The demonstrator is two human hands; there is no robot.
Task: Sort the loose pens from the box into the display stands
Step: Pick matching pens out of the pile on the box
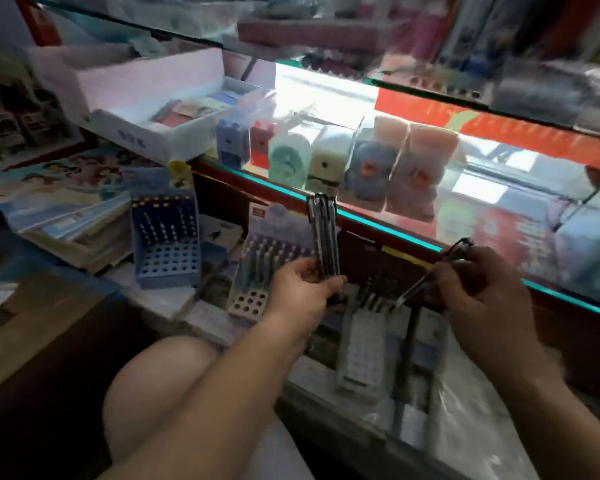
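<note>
My left hand grips a bundle of dark pens, held upright above a pale display stand with round holes and a row of pens at its back. My right hand pinches a single dark pen, tilted with its tip down-left over a white perforated stand that holds a few pens at its far end. A blue display stand, partly filled at the back, sits further left. The box of loose pens is not clearly visible.
A glass shelf edge with pencil sharpeners runs across just behind the stands. Stacked books lie at the left. A white tray sits behind them. My bare knee is below the left forearm. Clear plastic covers the lower right.
</note>
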